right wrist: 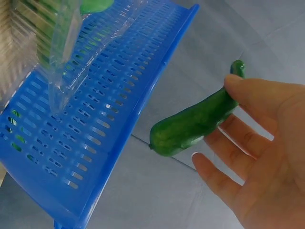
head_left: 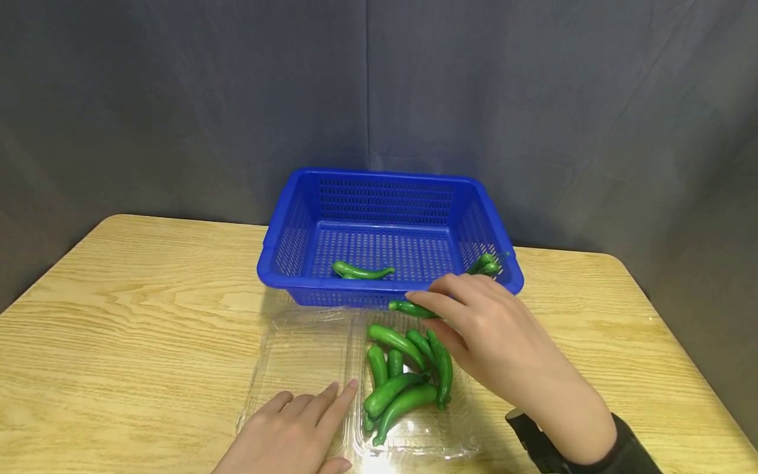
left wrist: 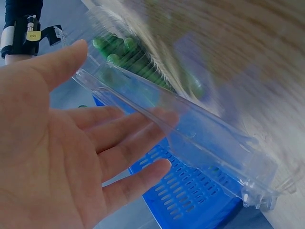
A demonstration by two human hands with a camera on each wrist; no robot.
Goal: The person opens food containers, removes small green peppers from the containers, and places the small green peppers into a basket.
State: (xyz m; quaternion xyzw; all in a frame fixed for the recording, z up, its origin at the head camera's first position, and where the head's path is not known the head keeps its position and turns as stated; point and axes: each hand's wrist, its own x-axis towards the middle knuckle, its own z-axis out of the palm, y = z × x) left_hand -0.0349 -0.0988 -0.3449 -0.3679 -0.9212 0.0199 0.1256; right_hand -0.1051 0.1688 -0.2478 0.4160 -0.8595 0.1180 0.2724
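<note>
Hands well apart. Right hand (head_left: pixel 485 329) pinches one glossy green, slightly curved pepper (right wrist: pixel 190 124) between thumb and fingers, held above the far edge of a clear plastic hinged container (head_left: pixel 302 349), near the basket's front rim. Left hand (head_left: pixel 290 434), fingers straight, rests on the container's left half, fingertips by the central fold. In the right half, a loose heap of green peppers (head_left: pixel 414 398), some overlapping. Just beyond: a blue, rectangular, slotted plastic basket (head_left: pixel 308 283), peppers lying at its front and right front corner. All on a light wood-grain table (head_left: pixel 148 329); dark grey cloth (head_left: pixel 177 99) behind.
</note>
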